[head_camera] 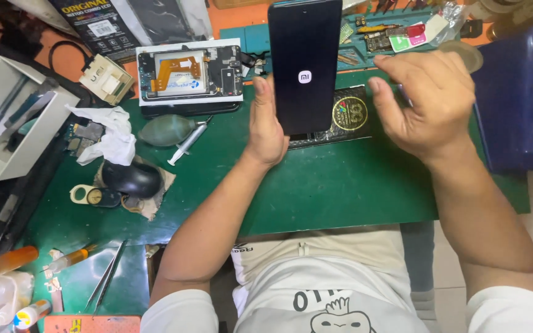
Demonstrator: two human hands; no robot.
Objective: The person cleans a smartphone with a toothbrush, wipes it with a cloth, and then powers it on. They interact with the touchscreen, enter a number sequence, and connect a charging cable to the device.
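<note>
My left hand (265, 126) holds a black smartphone (305, 65) upright by its left edge, above the green work mat (340, 185). The phone's dark screen shows a small white logo in its middle. My right hand (424, 102) hovers just right of the phone, fingers curled and apart, holding nothing that I can see. Under the phone lies a flat black box with a round gold seal (348, 114).
An opened phone with exposed battery and orange flex cable (189, 73) lies at the back left. Nearby are a green air blower (168, 129), a syringe (186, 145), crumpled tissue (109, 135), a black mouse (132, 179), tweezers (107, 277), a white tray of tools (13, 117) and a blue stool (516, 92).
</note>
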